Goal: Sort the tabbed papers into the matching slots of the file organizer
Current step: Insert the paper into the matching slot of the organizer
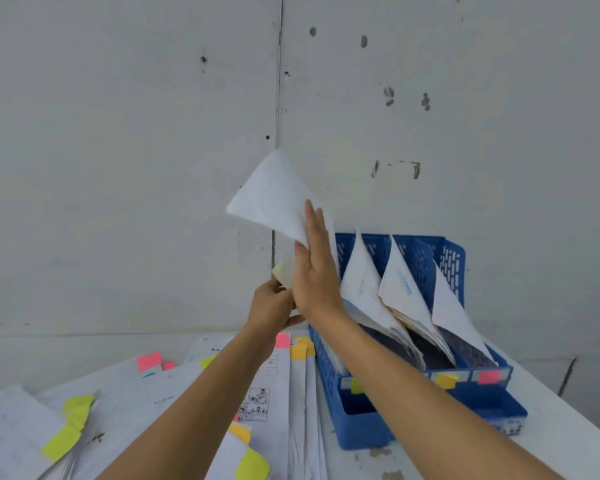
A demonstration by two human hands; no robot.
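1. I see the left hand (pixel 272 306) raised above the table. Its fingers are curled and pinch the lower corner of a white sheet of paper (pixel 271 195).
2. A pale yellow sticky tab (pixel 282 274) on that corner pokes out just above the left fingertips.
3. The right hand (pixel 317 271) lies flat against the sheet's right side. Its fingers are straight, held together and pointing up, so they press on the paper and grip nothing.
4. The sheet stands tilted in the air in front of the grey wall (pixel 118 133). Its top corner is well above the right fingertips, and it sits in no slot.
5. Just to the right of the right hand is a blue plastic slotted file organizer (pixel 361 427), standing on the white table (pixel 561 452).
6. The organizer's slots hold upright white filed papers (pixel 361 282). The nearest of them lean close to the back of the right hand, though I cannot tell whether they touch it.
7. Below the right forearm, the organizer's front rail carries three slot labels: a yellow-green label (pixel 355 386), an orange label (pixel 445 380) and a pink label (pixel 489 375).
8. Below and to the left of the left hand, loose white papers (pixel 136 410) lie spread over the table, with pink, yellow and green tabs along their edges.
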